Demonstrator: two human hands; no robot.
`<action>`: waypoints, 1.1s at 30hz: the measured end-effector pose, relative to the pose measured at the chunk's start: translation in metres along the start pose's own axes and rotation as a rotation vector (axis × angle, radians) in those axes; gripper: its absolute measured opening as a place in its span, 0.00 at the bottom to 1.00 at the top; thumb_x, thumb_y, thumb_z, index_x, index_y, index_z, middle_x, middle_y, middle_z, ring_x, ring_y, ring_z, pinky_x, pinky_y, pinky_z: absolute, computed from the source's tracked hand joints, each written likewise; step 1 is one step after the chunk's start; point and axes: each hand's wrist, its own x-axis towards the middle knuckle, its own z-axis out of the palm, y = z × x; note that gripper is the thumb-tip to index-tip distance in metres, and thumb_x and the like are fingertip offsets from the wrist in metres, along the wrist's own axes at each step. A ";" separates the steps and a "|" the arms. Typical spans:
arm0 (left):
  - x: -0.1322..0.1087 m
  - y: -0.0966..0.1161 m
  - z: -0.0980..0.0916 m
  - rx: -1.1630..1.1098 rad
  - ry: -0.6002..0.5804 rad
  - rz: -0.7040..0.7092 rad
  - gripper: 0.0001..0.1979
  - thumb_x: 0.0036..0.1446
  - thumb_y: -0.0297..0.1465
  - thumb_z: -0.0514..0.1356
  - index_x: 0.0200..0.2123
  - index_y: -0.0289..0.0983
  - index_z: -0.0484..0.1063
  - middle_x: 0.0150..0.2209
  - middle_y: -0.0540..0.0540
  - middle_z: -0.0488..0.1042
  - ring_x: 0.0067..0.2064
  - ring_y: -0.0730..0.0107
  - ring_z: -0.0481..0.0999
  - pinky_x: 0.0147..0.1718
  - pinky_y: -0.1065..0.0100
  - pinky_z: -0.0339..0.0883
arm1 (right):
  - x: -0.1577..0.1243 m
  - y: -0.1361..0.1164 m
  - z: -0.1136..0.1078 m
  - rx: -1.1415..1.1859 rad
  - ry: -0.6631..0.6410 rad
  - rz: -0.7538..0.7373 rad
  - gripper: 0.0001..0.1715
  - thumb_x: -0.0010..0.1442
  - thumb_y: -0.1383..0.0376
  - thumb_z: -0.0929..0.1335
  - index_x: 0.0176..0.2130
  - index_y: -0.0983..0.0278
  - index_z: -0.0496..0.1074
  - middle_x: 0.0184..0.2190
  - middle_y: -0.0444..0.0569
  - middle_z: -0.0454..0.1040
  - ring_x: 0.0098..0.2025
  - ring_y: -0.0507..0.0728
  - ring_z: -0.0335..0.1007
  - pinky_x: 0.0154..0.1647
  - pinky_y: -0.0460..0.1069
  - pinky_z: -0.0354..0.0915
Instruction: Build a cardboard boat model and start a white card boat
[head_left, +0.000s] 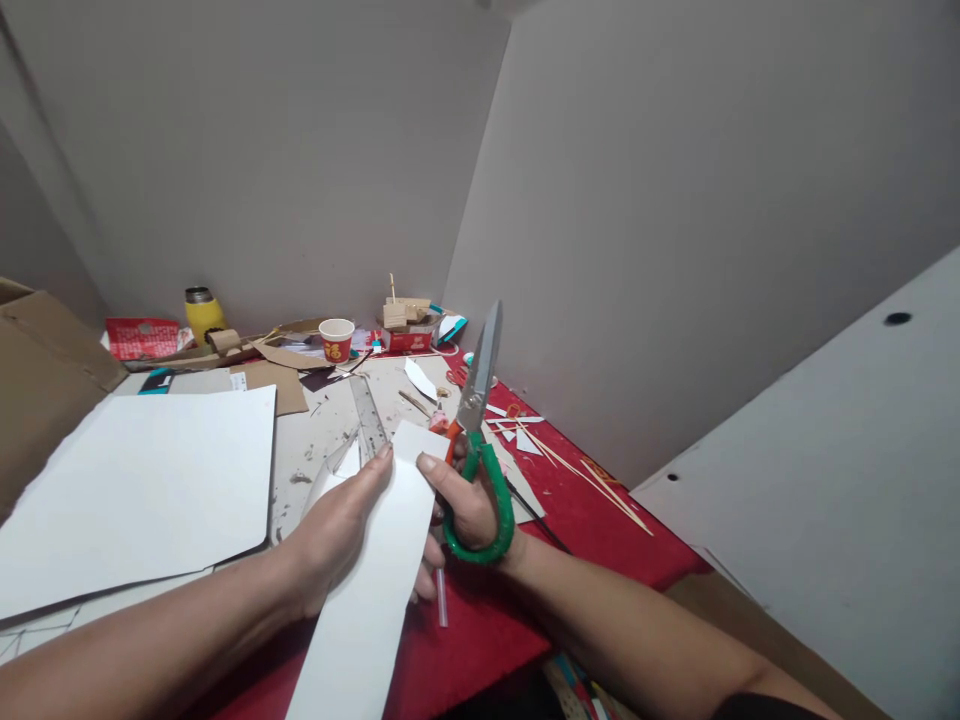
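A long strip of white card (pixel 367 590) slants up from the bottom edge between both hands. My left hand (pixel 337 530) is closed on its left side, thumb lying on the front face. With its thumb, my right hand (pixel 465 500) pinches the strip's upper right edge. Scissors (pixel 484 370) with green and orange handles hang on the right hand, the green loop around the thumb side and the blades pointing up and shut. Behind the left hand lie a steel ruler (pixel 367 410) and a folded white paper piece (pixel 345 465).
A large white sheet (pixel 165 470) covers the left of the table beside a cardboard box (pixel 45 370). At the back stand a paper cup (pixel 337 342) and a yellow bottle (pixel 204 315). Thin wooden sticks (pixel 592 480) and paper scraps lie on the red cloth (pixel 622 530) at right.
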 end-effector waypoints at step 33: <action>-0.001 -0.001 0.001 0.028 0.044 0.031 0.34 0.59 0.54 0.43 0.36 0.28 0.72 0.25 0.36 0.77 0.21 0.62 0.76 0.21 0.66 0.67 | -0.002 0.004 0.000 -0.023 0.001 0.077 0.24 0.58 0.52 0.67 0.20 0.64 0.63 0.12 0.40 0.61 0.14 0.48 0.56 0.14 0.44 0.51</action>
